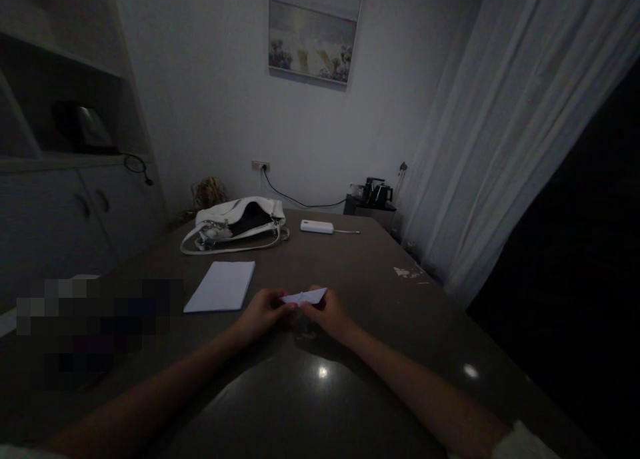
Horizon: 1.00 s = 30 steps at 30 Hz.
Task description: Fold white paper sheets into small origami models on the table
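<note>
Between my two hands is a small piece of folded white paper (pixel 313 296), held just above the dark table. My left hand (pixel 265 312) pinches its left end, thumb in front. On the other side my right hand (pixel 333 314) grips the right part, with a pointed corner of the paper sticking up past the fingers. Some of the fingers are hidden behind the paper. A stack of white paper sheets (pixel 223 286) lies flat to the left of my left hand.
A white handbag (pixel 240 220) lies open at the table's far left. Beyond my hands sits a white power bank (pixel 317 227) with a short cable. Torn paper scraps (pixel 407 272) lie on the right of the table (pixel 310 406). A blurred patch covers the left edge.
</note>
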Motion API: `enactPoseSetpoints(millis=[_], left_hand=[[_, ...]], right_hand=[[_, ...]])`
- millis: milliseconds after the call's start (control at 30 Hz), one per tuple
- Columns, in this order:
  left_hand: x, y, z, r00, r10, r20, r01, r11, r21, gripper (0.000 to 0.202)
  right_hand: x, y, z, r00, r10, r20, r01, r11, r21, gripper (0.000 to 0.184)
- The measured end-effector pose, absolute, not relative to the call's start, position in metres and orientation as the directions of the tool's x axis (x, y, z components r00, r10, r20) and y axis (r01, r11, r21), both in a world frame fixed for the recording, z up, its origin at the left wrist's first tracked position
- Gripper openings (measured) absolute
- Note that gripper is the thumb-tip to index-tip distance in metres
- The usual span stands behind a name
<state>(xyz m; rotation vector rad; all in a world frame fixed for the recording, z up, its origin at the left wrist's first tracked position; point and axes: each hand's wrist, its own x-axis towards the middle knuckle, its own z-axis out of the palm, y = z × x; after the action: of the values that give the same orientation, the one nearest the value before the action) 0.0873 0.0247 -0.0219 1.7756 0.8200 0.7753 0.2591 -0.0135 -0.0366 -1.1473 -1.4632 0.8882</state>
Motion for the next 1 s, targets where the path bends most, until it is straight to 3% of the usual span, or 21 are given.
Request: enactPoseSetpoints(millis=[267,467,667,1000], left_hand=[[0.085,0.025,-0.023,0.633,0.765,0.115,0.098,-0.227,0.969,0.031],[0.088,0.021,-0.018,0.652,0.747,0.132,0.062,-0.226,0.972,0.029],[0.09,0.016,-0.009,0.581,0.791,0.194,0.043,-0.267,0.963,0.029],[0.091,0.022,-0.018,0.514,0.836,0.192,0.023,-0.237,0.971,0.035]], right_hand=[[0.258,-0.017,-0.031,-0.187,0.946,0.265,0.175,0.297,-0.939,0.017],[0.261,-0.014,-0.032,-0.184,0.943,0.276,0.137,0.303,-0.943,0.017],[0.26,-0.016,-0.032,-0.288,0.928,0.237,0.16,0.291,-0.943,0.019],[0.258,-0.015,-0.027,-0.151,0.955,0.256,0.1,0.273,-0.957,0.047]])
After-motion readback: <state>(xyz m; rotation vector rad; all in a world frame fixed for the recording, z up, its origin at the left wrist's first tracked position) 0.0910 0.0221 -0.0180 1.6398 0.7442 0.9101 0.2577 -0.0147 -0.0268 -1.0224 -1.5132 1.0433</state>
